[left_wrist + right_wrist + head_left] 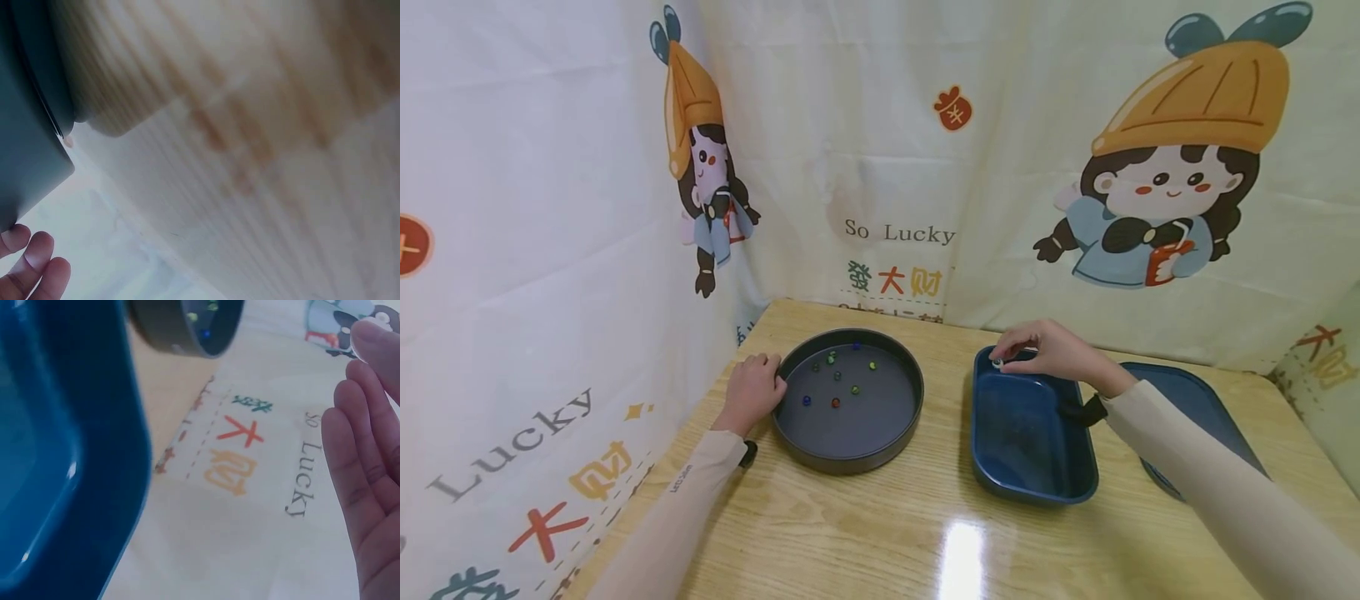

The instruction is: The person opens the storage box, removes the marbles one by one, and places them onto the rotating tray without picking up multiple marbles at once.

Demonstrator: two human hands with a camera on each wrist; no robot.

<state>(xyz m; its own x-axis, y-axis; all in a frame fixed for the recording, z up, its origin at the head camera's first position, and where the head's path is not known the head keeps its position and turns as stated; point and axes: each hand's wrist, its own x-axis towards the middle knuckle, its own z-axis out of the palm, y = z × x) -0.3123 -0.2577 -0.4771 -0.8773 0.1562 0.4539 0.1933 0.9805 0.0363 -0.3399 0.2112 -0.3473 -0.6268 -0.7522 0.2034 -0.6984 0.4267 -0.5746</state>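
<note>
A round dark pan [880, 433] holds several small glass marbles [836, 402], among them blue, green, yellow and reddish ones. At the pan's left side, my left hand [751, 392] grips the rim; in the left wrist view its fingertips [39, 250] show beside the wall. My right hand [1048, 350] is over the far end of a blue rectangular container [981, 442], pinching a pale marble [997, 363] between thumb and fingertips. The right wrist view shows that hand [369, 437] beyond the container's rim [134, 456], with the marble hidden.
To the right, partly under the right forearm, lies a flat dark blue lid or tray [1195, 400]. A printed cloth [895, 167] hangs behind and left of the wooden table [850, 533]. Bare tabletop separates pan and container.
</note>
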